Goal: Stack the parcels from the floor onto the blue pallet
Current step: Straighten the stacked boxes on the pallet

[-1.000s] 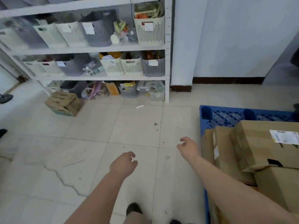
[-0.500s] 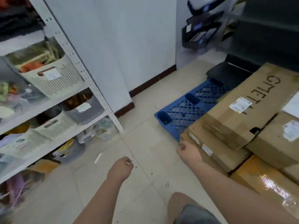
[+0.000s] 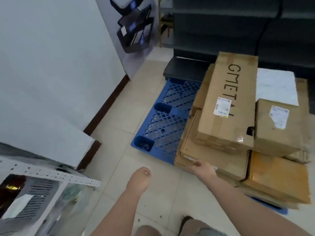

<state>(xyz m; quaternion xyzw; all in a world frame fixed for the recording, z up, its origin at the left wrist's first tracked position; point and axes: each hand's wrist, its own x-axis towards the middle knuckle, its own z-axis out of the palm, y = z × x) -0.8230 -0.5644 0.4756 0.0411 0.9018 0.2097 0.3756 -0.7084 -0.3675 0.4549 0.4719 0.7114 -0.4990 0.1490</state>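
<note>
The blue pallet [image 3: 163,123] lies on the tiled floor, its left half bare. Cardboard parcels are stacked on its right half: a long box marked with black letters [image 3: 228,106] on top, a smaller labelled box [image 3: 276,126] to its right, a flat box [image 3: 213,159] beneath, an orange-brown taped parcel [image 3: 276,176] at the near right, and a white parcel [image 3: 276,86] behind. My left hand [image 3: 139,180] hangs over the floor with fingers curled, holding nothing. My right hand [image 3: 202,168] is loosely curled at the near corner of the flat box, empty.
A white shelf post and grey basket [image 3: 34,200] stand at the lower left. A white wall [image 3: 51,65] with a brown skirting runs along the left. A black platform [image 3: 185,68] and dark shelving [image 3: 238,23] sit behind the pallet. My knee [image 3: 201,227] shows at the bottom.
The view has swung right from the shelves to the pallet stack, which is now nearer. Both hands stay empty; my right hand has come up against the flat box's corner.
</note>
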